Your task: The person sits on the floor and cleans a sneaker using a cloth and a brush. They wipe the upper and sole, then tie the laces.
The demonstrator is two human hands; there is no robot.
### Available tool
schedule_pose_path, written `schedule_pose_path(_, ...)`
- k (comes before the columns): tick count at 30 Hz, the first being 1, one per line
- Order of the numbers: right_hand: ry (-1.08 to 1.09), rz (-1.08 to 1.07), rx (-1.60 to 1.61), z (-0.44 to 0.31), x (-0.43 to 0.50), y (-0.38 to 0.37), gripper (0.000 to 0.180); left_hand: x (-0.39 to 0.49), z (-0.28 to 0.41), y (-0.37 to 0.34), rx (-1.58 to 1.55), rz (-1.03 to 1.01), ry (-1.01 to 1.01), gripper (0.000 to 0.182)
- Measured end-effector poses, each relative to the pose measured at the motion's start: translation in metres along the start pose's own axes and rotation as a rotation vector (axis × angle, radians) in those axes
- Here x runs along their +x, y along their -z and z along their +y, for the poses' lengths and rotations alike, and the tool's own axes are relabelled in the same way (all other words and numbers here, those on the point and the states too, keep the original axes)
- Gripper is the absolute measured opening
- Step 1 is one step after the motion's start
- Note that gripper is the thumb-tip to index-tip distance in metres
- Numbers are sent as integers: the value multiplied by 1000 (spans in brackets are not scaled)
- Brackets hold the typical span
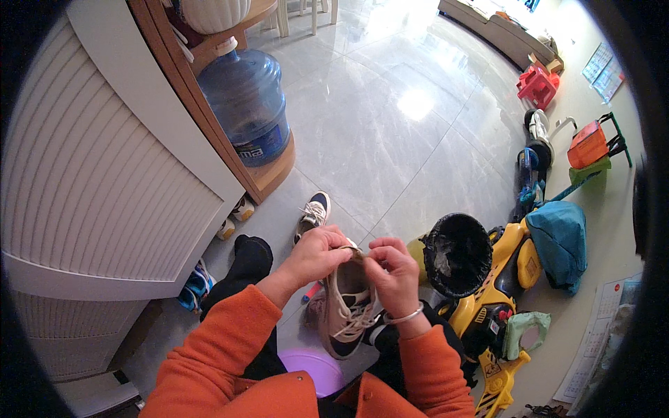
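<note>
A beige lace-up sneaker (334, 313) with a dark toe hangs between my hands, its toe towards me. My left hand (316, 256) pinches the heel collar at its left side. My right hand (393, 271) has its fingers bent at the right side of the same collar; whether they grip it is hard to tell. A second sneaker (313, 214), dark and white with pale laces, lies on the floor beyond my left hand. A purple basin (313, 368) is below the held shoe, partly hidden by my coat. A red and blue object (312, 292) shows beside the shoe.
A black-lined bin (457, 256) stands at right, beside a yellow toy vehicle (478, 308) and a teal bag (559, 245). At left are a louvred white door (115, 157), a large blue water bottle (245, 104) on a wooden shelf, and more shoes (196, 287).
</note>
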State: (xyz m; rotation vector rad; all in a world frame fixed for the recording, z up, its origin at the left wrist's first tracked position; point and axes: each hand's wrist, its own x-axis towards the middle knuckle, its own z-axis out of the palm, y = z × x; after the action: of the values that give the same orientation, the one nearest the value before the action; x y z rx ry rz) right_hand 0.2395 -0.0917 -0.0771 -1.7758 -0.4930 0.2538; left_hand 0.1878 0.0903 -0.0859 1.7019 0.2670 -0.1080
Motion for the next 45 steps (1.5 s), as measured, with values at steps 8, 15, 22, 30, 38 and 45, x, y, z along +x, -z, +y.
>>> schedule_pose_path(8,-2,326,-496,34,29,125,15,1,-6,5,244,93,-196,19)
schedule_pose_path(15,-325,388,-1000,107,19,216,23,2,-1,2,292,116,-147,17)
schedule_pose_path(22,-162,432,-949,107,18,213,23,5,-3,-1,283,105,-178,17)
schedule_pose_path(30,-55,107,-473,64,23,124,19,5,-3,2,21,215,-131,16)
schedule_pose_path(38,-486,-161,323,41,17,40,59,9,-12,24,-716,266,-24,18)
schedule_pose_path(45,-708,-371,598,37,12,35,58,8,-20,26,-942,146,43,17)
